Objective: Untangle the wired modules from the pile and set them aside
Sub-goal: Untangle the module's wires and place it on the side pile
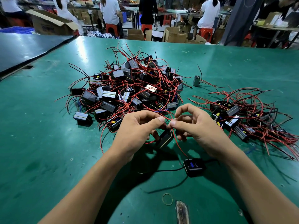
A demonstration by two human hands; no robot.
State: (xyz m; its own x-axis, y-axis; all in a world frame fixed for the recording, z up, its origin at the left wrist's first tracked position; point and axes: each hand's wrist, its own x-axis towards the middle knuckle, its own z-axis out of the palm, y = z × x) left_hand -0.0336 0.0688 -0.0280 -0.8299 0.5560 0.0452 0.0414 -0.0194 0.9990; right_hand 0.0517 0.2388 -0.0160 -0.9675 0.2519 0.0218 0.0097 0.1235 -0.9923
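Pinches a red wire (177, 144) between thumb and forefinger of the left hand (137, 126), and again just beside it with the right hand (194, 125), tips nearly meeting. Curls the other fingers loosely below. Keeps a module (165, 139) tilted against the lower left fingers. Reaches both forearms forward over the table (48, 143). Faces the pile (129, 88) just beyond, with a smaller heap (242, 117) to the right.

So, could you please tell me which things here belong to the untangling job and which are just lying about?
Job: tangled pile, set-aside heap, lifted module, red wire pinched by left hand and right hand.
Lying about: rubber band, open cardboard box.
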